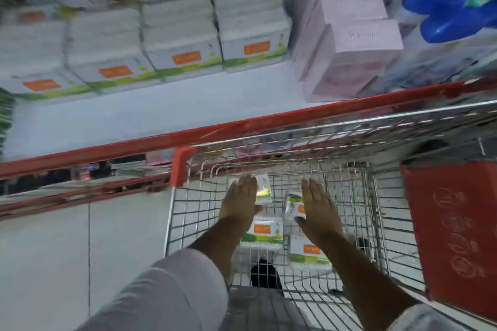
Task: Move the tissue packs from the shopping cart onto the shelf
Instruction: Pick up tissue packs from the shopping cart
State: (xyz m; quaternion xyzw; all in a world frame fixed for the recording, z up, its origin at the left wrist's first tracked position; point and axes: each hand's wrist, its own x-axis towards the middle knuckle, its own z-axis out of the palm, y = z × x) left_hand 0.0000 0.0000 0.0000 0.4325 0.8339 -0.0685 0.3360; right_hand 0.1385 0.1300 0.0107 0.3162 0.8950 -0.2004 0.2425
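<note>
I look down into a wire shopping cart (347, 169) with several white-and-green tissue packs on its floor. My left hand (240, 197) reaches in with flat, straight fingers, its palm against a tilted tissue pack (264, 188). The palm of my right hand (318, 205), just as flat, rests against another tilted tissue pack (293, 206); neither hand has closed on its pack. Two more packs lie flat nearer to me, one (265, 234) between my forearms and one (306, 252) under my right wrist. Beyond the cart, the white shelf (161, 115) carries rows of matching tissue packs (183, 43).
Pink packs (357, 56) and blue-printed packs (443, 8) fill the shelf's right side. A red shelf edge (242, 129) runs between shelf and cart. The cart's red seat flap (451, 223) stands at right. Tiled floor (53, 250) lies to the left; a dark shoe (265, 274) shows below the cart.
</note>
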